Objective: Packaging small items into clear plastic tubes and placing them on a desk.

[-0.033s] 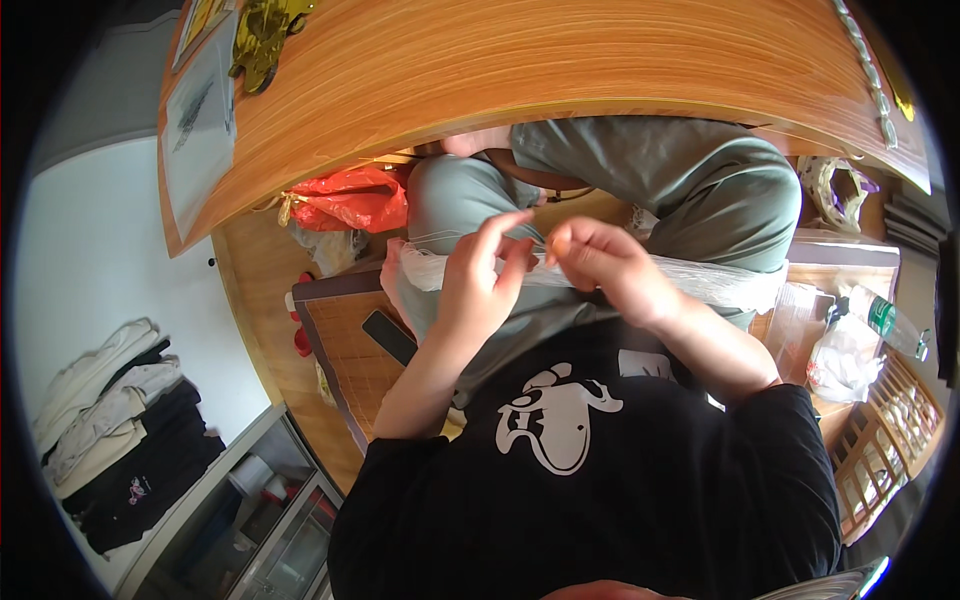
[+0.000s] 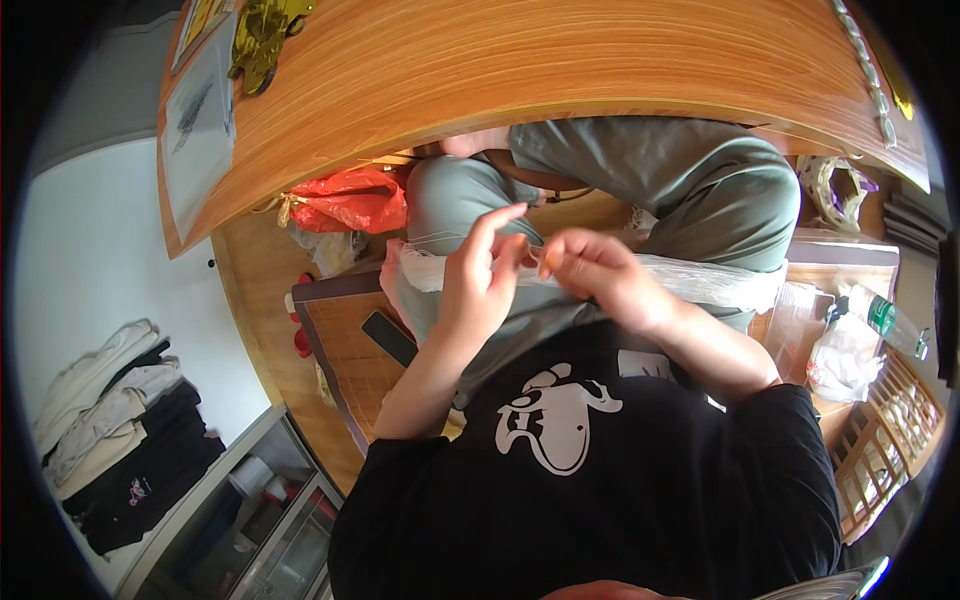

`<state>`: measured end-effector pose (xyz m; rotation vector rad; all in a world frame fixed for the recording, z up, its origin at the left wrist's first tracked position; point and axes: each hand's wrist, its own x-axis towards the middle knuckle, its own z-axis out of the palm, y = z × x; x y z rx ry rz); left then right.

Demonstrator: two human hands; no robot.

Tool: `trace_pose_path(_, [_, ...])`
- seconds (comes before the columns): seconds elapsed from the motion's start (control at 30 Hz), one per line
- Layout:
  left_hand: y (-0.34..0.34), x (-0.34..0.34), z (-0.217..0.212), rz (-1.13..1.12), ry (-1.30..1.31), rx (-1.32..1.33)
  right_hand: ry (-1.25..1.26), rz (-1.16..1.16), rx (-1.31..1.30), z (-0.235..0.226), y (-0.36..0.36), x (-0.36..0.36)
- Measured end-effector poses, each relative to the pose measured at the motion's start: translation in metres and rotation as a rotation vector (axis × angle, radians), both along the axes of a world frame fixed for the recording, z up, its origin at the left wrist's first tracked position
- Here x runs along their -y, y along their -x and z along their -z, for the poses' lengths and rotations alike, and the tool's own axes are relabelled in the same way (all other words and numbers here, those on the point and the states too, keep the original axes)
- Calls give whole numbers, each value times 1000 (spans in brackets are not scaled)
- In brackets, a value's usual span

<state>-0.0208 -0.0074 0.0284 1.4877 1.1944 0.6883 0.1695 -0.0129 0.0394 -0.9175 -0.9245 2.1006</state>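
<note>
Far left: folded clothes (image 2: 110,400) are lying stacked by the wall, clear of the work. A red bag (image 2: 350,200) is sitting on the floor under the desk (image 2: 560,70) edge, next to a crumpled clear bag. A dark phone (image 2: 388,338) is lying on the woven mat (image 2: 345,365) just left of the person's knee, within reach but out of the way. Person is sitting cross-legged, hands working over the lap, probably so the lap is propping the material. Left hand (image 2: 475,290) is pinching the clear plastic (image 2: 690,280): thumb and middle finger closing on its edge, index finger lifted off and pointing up. Right hand (image 2: 595,275) is curled, fingertips pinching the same edge just beside the left, so the two grips are nearly touching; looks like they're working one small spot, though what exactly sits between the fingertips is too small to tell. The plastic is draping across both thighs, running left of the left hand and out right past the right knee. Far right: a white bag (image 2: 845,360) and a bottle (image 2: 890,325) are sitting by a wooden rack (image 2: 885,440), well apart from the hands.
</note>
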Motion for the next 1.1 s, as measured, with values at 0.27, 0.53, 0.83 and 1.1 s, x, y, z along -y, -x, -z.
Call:
trace_pose_path(0.27, [-4,-1,-11,-161,240,708,238,-105,49,30,0,7])
trace_pose_path(0.53, [6,-3,-14,85,49,139,183,-10,-69,-10,-10,-3])
trace_pose_path(0.83, [20,-1,-12,189,79,426,424,57,-381,-12,-18,-6])
trace_pose_path(1.1, [23,-2,-1,199,143,1129,285,-102,-112,-2,-6,11])
